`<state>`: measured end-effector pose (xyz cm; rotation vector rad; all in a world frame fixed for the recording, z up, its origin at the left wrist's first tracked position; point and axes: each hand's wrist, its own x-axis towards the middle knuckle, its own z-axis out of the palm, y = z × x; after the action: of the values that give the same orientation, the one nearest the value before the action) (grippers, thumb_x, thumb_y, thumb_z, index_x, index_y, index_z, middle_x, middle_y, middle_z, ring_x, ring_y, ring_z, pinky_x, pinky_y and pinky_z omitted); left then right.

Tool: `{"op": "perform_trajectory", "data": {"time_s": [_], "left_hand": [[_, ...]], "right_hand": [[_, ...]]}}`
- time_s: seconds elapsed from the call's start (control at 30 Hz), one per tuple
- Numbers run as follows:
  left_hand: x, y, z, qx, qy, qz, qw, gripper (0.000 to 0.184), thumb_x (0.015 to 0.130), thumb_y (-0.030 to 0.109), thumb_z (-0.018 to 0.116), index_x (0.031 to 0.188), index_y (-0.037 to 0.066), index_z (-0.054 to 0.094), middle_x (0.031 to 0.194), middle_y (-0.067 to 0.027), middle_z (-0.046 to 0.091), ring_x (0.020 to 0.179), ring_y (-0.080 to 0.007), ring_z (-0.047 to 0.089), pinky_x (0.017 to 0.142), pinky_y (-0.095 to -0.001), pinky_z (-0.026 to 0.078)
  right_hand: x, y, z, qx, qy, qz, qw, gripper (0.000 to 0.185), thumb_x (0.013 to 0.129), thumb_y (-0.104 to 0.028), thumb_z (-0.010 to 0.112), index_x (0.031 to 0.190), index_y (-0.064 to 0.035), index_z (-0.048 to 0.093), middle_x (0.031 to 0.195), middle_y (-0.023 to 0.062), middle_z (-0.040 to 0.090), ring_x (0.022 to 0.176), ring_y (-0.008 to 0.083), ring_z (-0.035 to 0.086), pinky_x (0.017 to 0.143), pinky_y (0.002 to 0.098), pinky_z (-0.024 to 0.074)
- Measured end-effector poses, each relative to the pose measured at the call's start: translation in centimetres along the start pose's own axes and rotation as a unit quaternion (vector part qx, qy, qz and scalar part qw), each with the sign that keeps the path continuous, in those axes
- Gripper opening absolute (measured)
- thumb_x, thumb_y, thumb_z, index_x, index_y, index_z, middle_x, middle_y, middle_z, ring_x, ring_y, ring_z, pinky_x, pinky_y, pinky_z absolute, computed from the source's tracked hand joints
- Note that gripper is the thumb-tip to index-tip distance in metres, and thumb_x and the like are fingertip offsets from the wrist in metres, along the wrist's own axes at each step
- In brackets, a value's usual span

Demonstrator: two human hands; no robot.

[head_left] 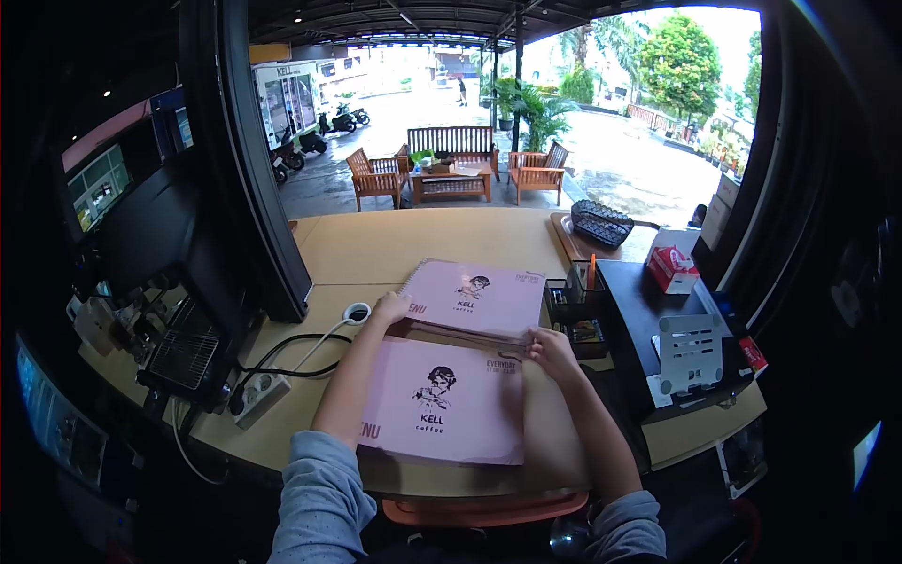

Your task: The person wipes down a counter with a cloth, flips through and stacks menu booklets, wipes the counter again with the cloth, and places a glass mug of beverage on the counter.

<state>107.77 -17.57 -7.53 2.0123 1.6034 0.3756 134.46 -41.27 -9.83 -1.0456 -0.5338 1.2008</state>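
Observation:
Two pink menu books with a drawn face and "KELL coffee" on their covers lie on the light wooden counter [348, 235]. My left hand [393, 307] grips the left edge of the farther menu [474, 293], beside its spiral binding. At that menu's lower right corner, my right hand [552, 352] is closed on the edge. The nearer menu [442, 402] lies flat between my forearms, close to the counter's front edge, and neither hand touches it.
A coffee machine [188, 343] and a power strip [260, 399] stand left. At right are a tray with a black basket [601, 224], a pen organizer [584, 324], a black box and a metal stand [691, 352]. Wooden chairs and a bench [453, 141] stand beyond.

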Motion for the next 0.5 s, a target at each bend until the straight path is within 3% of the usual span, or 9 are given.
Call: {"op": "perform_trajectory", "data": {"time_s": [0.03, 0.07, 0.13, 0.2, 0.23, 0.27, 0.33, 0.43, 0.5], "left_hand": [[0.2, -0.2, 0.0, -0.001, -0.002, 0.004, 1.0, 0.059, 0.079, 0.044, 0.051, 0.114, -0.004, 0.055, 0.122, -0.0266, 0.05, 0.117, -0.037, 0.046, 0.099, -0.0383, 0.036], [0.5, -0.6, 0.1, -0.04, 0.02, 0.008, 0.999, 0.056, 0.08, 0.042, 0.05, 0.113, -0.003, 0.056, 0.119, -0.0256, 0.053, 0.114, -0.0362, 0.05, 0.097, -0.0375, 0.038], [1.4, -1.9, 0.0, -0.078, 0.04, 0.012, 0.996, 0.054, 0.081, 0.041, 0.05, 0.113, -0.002, 0.056, 0.116, -0.0245, 0.055, 0.11, -0.0354, 0.053, 0.094, -0.0366, 0.041], [2.2, -3.6, -0.4, -0.225, 0.07, 0.094, 0.967, 0.049, 0.085, 0.039, 0.049, 0.108, -0.003, 0.058, 0.103, -0.0228, 0.062, 0.094, -0.0341, 0.061, 0.086, -0.0367, 0.045], [1.1, -3.5, -1.8, -0.22, 0.052, 0.078, 0.971, 0.042, 0.087, 0.038, 0.048, 0.1, 0.0, 0.06, 0.087, -0.0145, 0.065, 0.078, -0.0253, 0.063, 0.073, -0.0338, 0.049], [-0.1, -3.6, -3.2, -0.22, 0.051, 0.077, 0.971, 0.042, 0.087, 0.038, 0.048, 0.1, 0.0, 0.06, 0.087, -0.0145, 0.065, 0.078, -0.0253, 0.063, 0.073, -0.0338, 0.049], [-5.3, -2.6, -6.8, -0.394, -0.002, 0.073, 0.916, 0.036, 0.089, 0.038, 0.048, 0.094, 0.005, 0.061, 0.078, -0.005, 0.063, 0.072, -0.0144, 0.061, 0.063, -0.0262, 0.048], [-12.7, -3.2, -11.0, -0.426, -0.085, 0.078, 0.897, 0.031, 0.09, 0.034, 0.051, 0.097, 0.005, 0.059, 0.08, -0.0005, 0.061, 0.065, -0.0047, 0.056, 0.059, -0.02, 0.047], [-14.5, -5.8, -11.3, -0.389, -0.118, 0.114, 0.907, 0.032, 0.091, 0.033, 0.052, 0.098, 0.003, 0.058, 0.081, -0.0007, 0.061, 0.067, -0.0048, 0.057, 0.061, -0.0203, 0.047]], "right_hand": [[0.1, -1.0, 1.4, 0.08, 0.01, 0.008, 0.997, 0.016, 0.087, -0.013, 0.055, 0.092, 0.002, 0.053, 0.075, 0.0091, 0.054, 0.055, 0.0164, 0.055, 0.05, 0.0272, 0.0469], [-0.1, -1.7, 2.5, -0.009, 0.007, -0.041, 0.999, 0.017, 0.088, -0.014, 0.053, 0.093, 0.0015, 0.051, 0.076, 0.0093, 0.053, 0.058, 0.0187, 0.058, 0.051, 0.0275, 0.0478], [-2.1, -3.6, 6.5, 0.006, 0.042, -0.092, 0.995, 0.013, 0.088, -0.011, 0.05, 0.087, 0.0011, 0.052, 0.071, 0.0103, 0.056, 0.065, 0.0205, 0.063, 0.048, 0.0237, 0.0469], [-2.7, -4.8, 7.2, -0.032, 0.018, -0.097, 0.995, 0.015, 0.088, -0.01, 0.05, 0.097, 0.0024, 0.049, 0.085, 0.0134, 0.058, 0.073, 0.0258, 0.067, 0.056, 0.0289, 0.0538], [-3.2, -4.8, 7.1, -0.023, -0.006, -0.105, 0.994, 0.015, 0.088, -0.009, 0.049, 0.097, 0.003, 0.048, 0.086, 0.0143, 0.058, 0.073, 0.0262, 0.066, 0.058, 0.0296, 0.0549], [-3.8, -4.7, 7.1, -0.012, -0.029, -0.113, 0.993, 0.015, 0.089, -0.009, 0.049, 0.097, 0.0036, 0.048, 0.088, 0.0152, 0.059, 0.073, 0.0266, 0.066, 0.061, 0.0303, 0.0561], [-6.6, -5.0, 7.0, -0.036, -0.044, -0.1, 0.993, 0.017, 0.09, -0.007, 0.048, 0.102, 0.004, 0.048, 0.093, 0.0166, 0.059, 0.074, 0.0273, 0.066, 0.064, 0.0317, 0.057], [-10.7, -4.3, 6.6, -0.085, -0.097, -0.132, 0.983, 0.028, 0.09, -0.006, 0.047, 0.118, 0.0004, 0.042, 0.098, 0.0152, 0.059, 0.075, 0.0255, 0.065, 0.066, 0.0317, 0.0568], [-12.9, -3.4, 6.1, -0.072, -0.128, -0.094, 0.985, 0.032, 0.089, -0.005, 0.049, 0.119, 0.0007, 0.041, 0.099, 0.0149, 0.059, 0.075, 0.0232, 0.065, 0.067, 0.031, 0.0565]]}}
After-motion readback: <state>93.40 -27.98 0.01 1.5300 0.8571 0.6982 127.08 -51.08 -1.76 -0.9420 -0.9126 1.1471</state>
